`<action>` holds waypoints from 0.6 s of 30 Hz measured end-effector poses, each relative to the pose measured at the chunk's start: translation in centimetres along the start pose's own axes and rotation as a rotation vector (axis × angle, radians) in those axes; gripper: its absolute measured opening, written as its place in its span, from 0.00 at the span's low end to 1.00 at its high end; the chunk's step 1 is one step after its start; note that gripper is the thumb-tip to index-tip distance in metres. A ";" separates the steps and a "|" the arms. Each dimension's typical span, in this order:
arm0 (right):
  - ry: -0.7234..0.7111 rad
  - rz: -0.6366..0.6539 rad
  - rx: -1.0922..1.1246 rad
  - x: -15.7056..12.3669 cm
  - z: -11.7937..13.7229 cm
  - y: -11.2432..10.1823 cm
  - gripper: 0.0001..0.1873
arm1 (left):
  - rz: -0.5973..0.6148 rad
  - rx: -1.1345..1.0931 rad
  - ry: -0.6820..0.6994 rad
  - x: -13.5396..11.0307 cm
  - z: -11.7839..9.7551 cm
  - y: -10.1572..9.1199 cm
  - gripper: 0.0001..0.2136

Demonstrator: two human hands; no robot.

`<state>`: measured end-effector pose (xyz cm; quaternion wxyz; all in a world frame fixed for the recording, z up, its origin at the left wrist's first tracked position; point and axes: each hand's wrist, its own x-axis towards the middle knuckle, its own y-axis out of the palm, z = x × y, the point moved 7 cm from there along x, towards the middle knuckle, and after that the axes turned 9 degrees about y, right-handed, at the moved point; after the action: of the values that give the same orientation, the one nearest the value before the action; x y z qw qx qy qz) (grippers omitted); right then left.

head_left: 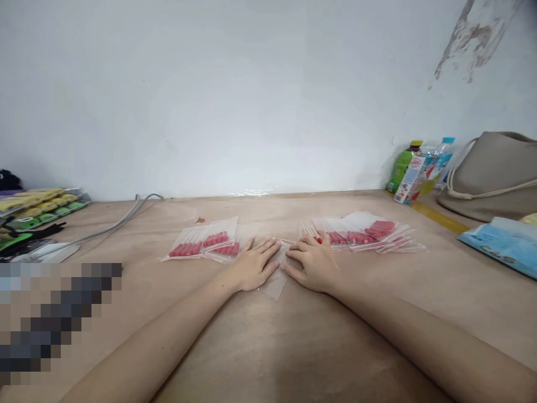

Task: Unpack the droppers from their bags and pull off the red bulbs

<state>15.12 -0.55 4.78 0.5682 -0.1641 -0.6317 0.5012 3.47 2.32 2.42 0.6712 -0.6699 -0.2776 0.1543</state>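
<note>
My left hand (254,264) lies flat with its fingers stretched out on a small clear plastic bag (277,282) on the brown table (268,347). My right hand (312,262) rests palm down on the same bag, fingers spread, touching its right side. A red piece shows at my right hand's fingertips. To the left of my hands lie clear bags filled with red pieces (205,243). On the right lies a fanned pile of similar filled bags (369,232).
Bottles (413,170) and a beige bag (495,173) stand at the back right by the wall, with a blue packet (503,242) in front. Yellow and green packs (39,204) and a grey cable (113,224) lie at the left. A blurred patch covers the lower left.
</note>
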 end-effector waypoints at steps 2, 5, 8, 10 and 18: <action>-0.004 0.013 -0.010 0.0 0.0 -0.1 0.15 | 0.031 0.015 -0.072 -0.3 0.4 0.2 0.24; -0.023 0.011 -0.014 -0.1 0.0 -0.1 0.13 | 0.004 0.039 -0.177 -0.5 0.8 0.1 0.28; -0.075 -0.012 0.017 -0.3 0.6 -0.2 0.11 | -0.122 0.043 -0.260 -0.5 1.0 -0.9 0.29; -0.120 0.002 0.064 -0.6 1.4 -0.2 0.12 | -0.204 0.029 -0.331 -0.6 1.2 -1.5 0.25; -0.258 0.231 0.232 -1.5 4.3 0.2 0.18 | -0.360 -0.260 -0.401 -0.6 3.6 -2.1 0.14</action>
<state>11.73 -3.51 4.39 0.4364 -0.1033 -0.6141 0.6494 0.55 4.81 4.16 0.5279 -0.6465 -0.5364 0.1252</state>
